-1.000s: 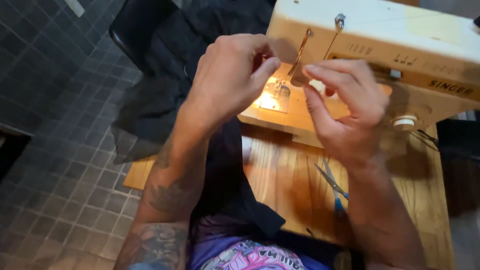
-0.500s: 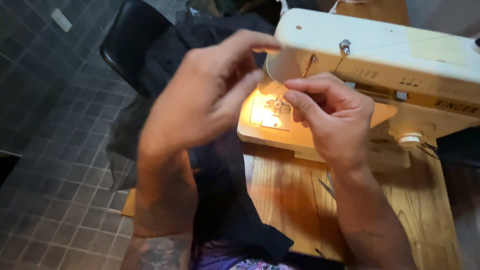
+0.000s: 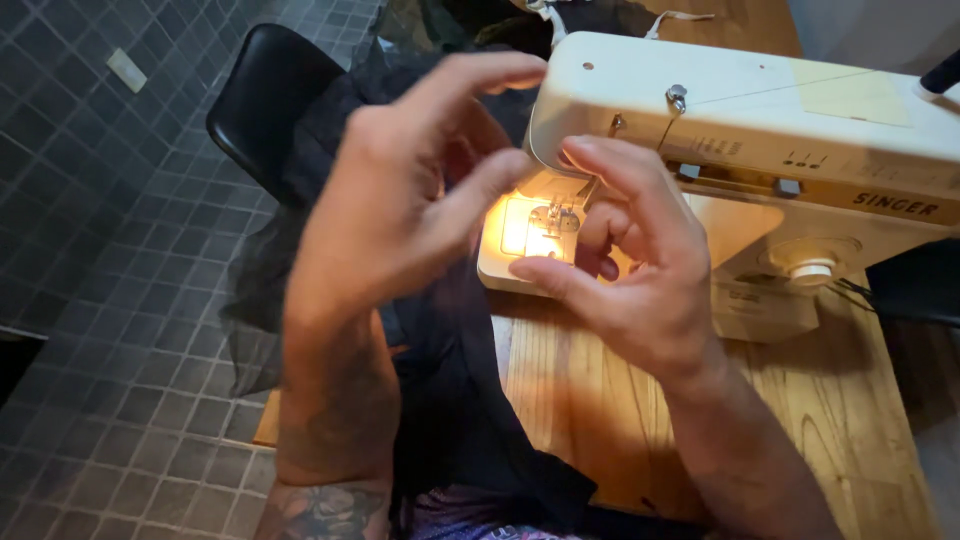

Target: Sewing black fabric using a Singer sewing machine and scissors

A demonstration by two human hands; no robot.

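Dark fabric (image 3: 450, 400) is draped nearest, below both wrists. The left hand (image 3: 400, 220) is held half-open, gripping nothing; the right hand (image 3: 630, 270) is curled, its grip unclear. The lit needle (image 3: 560, 215) sits just beyond the fingertips; steady, close fingers are judged best. The machine (image 3: 780, 110) stands behind.

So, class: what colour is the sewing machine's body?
Cream, seen best in the head view: sewing machine.
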